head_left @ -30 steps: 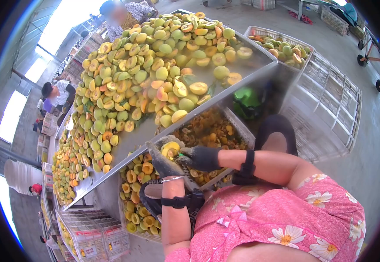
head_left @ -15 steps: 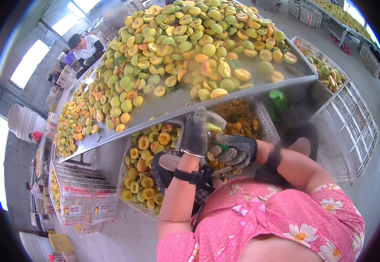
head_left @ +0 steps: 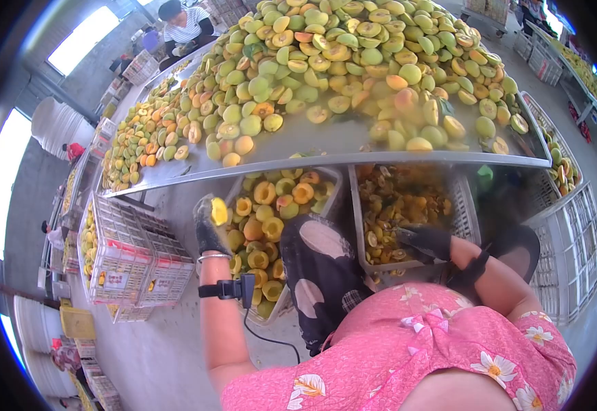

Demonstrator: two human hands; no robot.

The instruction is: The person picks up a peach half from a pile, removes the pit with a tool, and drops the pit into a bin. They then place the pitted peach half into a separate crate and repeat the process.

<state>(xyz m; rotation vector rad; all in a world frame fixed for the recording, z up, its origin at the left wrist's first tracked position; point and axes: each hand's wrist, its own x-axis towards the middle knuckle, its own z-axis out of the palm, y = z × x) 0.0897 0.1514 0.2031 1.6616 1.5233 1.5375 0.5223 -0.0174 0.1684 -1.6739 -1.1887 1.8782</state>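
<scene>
The left hand (head_left: pixel 211 229), gloved, is curled around a yellow fruit half (head_left: pixel 219 212) held up just beside the crate of halves (head_left: pixel 269 226), which already looks fairly full, while the gloved right hand (head_left: pixel 427 243) hangs over the pit crate (head_left: pixel 394 212), too dark to tell whether it's pinching anything. Plenty seems left, since the metal table (head_left: pixel 326 154) carries a huge heap of green-yellow fruit (head_left: pixel 353 61) (mostly whole, some cut). It's a big concrete-floored shed with stacked white crates (head_left: pixel 130 257) and another worker (head_left: pixel 183 24) at the far end.

table edge (head_left: pixel 326 162) low overhead, crates (head_left: pixel 264 205) crowding below, knee (head_left: pixel 319 260) between
</scene>
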